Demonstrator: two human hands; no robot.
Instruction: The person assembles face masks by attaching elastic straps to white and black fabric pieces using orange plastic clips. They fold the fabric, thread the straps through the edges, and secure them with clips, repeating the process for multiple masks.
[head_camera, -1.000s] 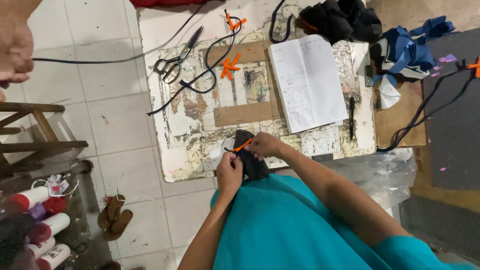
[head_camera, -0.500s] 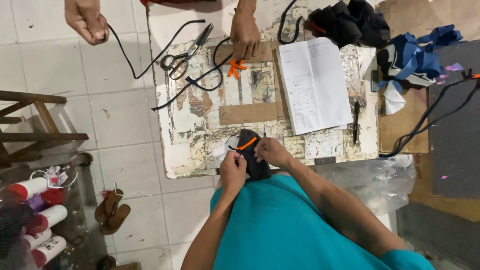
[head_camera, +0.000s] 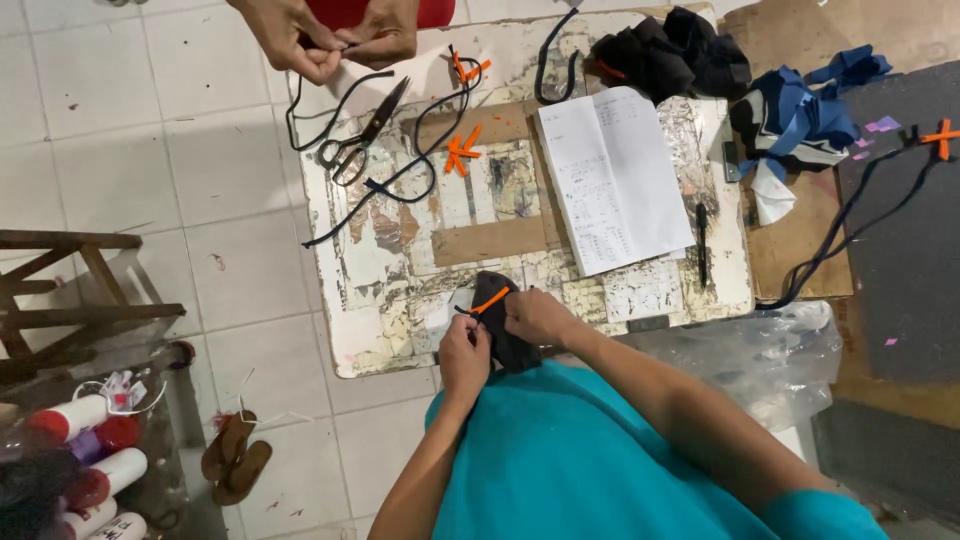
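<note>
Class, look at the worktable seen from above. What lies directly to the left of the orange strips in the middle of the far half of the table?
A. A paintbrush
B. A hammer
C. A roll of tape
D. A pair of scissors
D: a pair of dark scissors lies among the black cord on the worn white table, just left of the orange strips.

Scissors (head_camera: 355, 140) and white paper (head_camera: 612, 180) lie on the worn table (head_camera: 345, 300); sandals (head_camera: 232, 458) on the floor.
</note>
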